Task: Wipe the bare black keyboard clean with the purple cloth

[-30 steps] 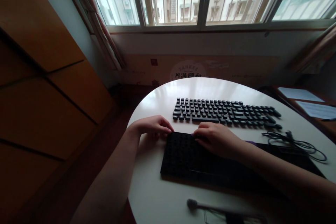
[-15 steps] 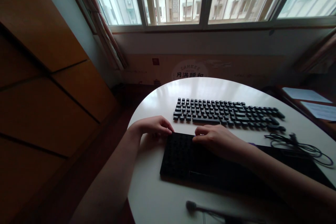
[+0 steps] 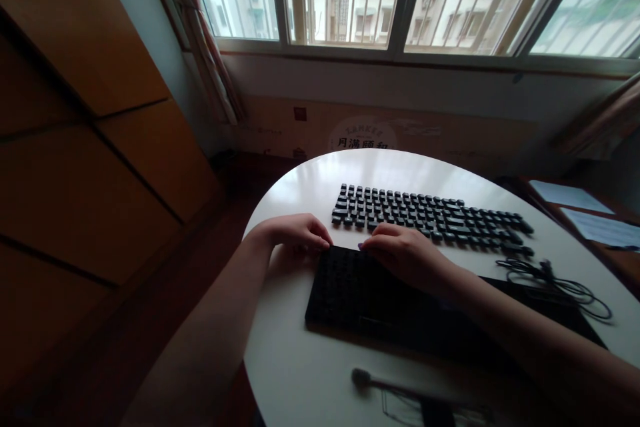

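A black keyboard base (image 3: 340,287) without its keycaps lies on the white round table. At its far left corner is my left hand (image 3: 303,233), its thumb and fingers closed on the edge. My right hand (image 3: 407,250) is over the base's far edge, fingers pinched around a small purple thing (image 3: 361,246). Only the tip of that thing shows, so its kind is unclear. Behind the base, loose black keycaps (image 3: 410,207) stand in rows in a keyboard layout. My right hand and forearm hide part of the base.
A coiled black cable (image 3: 555,280) lies at the right. Near the front lies a dark brush-like tool (image 3: 363,379) with thin wires beside it. The white table (image 3: 280,373) has a curved edge. Papers (image 3: 600,227) rest on a brown surface at right.
My right hand has shifted slightly left along the base's far edge, and the purple tip now shows at its fingers. My left hand stays at the corner. The view has shifted slightly.
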Available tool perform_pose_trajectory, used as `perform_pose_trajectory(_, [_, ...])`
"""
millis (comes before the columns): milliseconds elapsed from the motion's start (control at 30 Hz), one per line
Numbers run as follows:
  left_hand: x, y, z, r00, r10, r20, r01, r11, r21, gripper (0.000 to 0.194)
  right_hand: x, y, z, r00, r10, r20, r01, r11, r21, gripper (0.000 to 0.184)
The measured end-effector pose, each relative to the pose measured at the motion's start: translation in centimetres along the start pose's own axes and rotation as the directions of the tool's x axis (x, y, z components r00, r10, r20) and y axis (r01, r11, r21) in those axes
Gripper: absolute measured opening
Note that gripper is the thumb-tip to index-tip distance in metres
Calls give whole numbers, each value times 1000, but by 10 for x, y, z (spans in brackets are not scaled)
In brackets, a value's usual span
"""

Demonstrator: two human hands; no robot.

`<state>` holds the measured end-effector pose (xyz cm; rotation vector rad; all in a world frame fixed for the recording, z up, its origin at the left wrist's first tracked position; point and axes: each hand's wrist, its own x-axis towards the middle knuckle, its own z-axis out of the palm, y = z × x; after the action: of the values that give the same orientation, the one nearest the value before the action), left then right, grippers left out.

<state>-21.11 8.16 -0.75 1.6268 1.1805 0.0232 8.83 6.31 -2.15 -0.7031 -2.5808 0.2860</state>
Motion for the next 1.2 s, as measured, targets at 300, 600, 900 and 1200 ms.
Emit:
perform_pose_trajectory(300, [2, -2, 0, 1000, 17, 3, -17, 1000, 4, 43, 21, -13, -18, 941, -88, 327, 154, 971, -181, 18])
perform_pose_trajectory(600, [1, 0, 0, 1000, -2, 2, 2, 1000, -11, 40, 10, -7, -9, 962, -109, 251, 118, 993, -21, 21])
perform_pose_trajectory(900, [1, 0, -1, 1000, -2, 7, 2, 1000, 9, 41, 9, 4, 13, 996, 65, -57, -52, 977, 207, 16])
perform_pose_trajectory(1200, [1, 0, 0, 1000, -7, 0, 7, 1000, 6, 41, 17, -10, 4, 982, -4, 191, 26, 993, -117, 19])
